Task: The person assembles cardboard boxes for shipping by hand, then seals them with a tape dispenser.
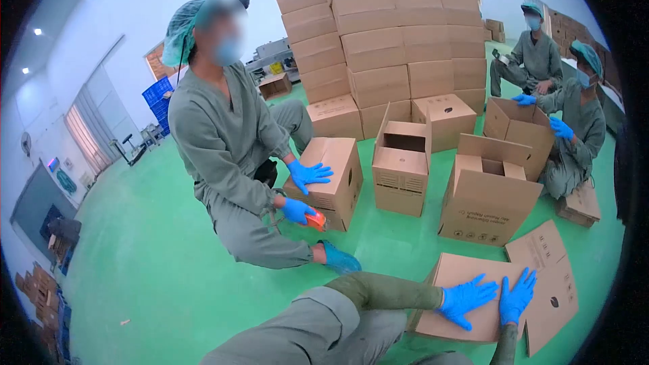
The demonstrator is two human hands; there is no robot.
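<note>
Both of my hands wear blue gloves and rest flat on the top of a closed cardboard box (426, 321) at the lower right. My left hand (468, 299) has its fingers spread toward the right. Beside it, at the right edge of the box top, lies my right hand (517, 295), fingers stretched out and pointing away from me. Neither hand holds anything. A flattened cardboard sheet (553, 294) lies on the floor just right of the box. Beyond my box stands an open carton (487, 206) with printed text, its flaps raised.
At left a seated person presses a box (336, 162) and holds an orange-red tool (316, 220). Another open box (400, 186) stands mid-floor. A tall stack of cartons (405, 47) rises behind. At right, one person handles an open carton (517, 122); another sits behind.
</note>
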